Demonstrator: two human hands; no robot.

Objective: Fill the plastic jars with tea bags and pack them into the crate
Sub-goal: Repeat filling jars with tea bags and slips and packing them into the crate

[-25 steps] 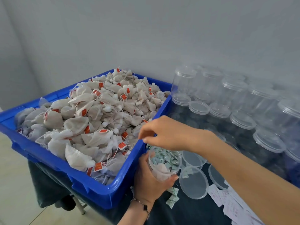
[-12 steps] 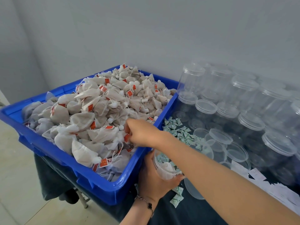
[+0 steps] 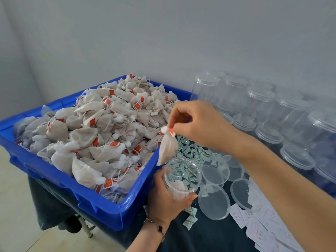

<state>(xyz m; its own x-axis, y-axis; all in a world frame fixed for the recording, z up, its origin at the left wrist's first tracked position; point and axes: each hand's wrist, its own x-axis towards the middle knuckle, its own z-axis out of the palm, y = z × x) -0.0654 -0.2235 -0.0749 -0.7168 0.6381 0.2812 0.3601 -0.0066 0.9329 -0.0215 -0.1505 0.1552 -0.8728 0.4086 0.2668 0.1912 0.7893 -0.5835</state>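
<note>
My left hand (image 3: 164, 199) grips a clear plastic jar (image 3: 182, 176) beside the blue crate (image 3: 112, 213). The jar is open at the top, with one tea bag lying at its bottom. My right hand (image 3: 198, 124) pinches a beige tea bag (image 3: 168, 148) by its tied top and red tag. That bag hangs just above the jar's left rim. The crate is heaped with tea bags (image 3: 101, 135) of the same kind.
Rows of lidded clear jars (image 3: 263, 110) stand at the back right. Loose clear lids (image 3: 213, 204) and small green-white sachets (image 3: 192, 151) lie on the dark table cover. White paper slips (image 3: 261, 226) are spread at the right front. A grey wall is behind.
My right hand has lifted a tea bag out of the crate and carried it right, over the jar. The left hand keeps holding the jar.
</note>
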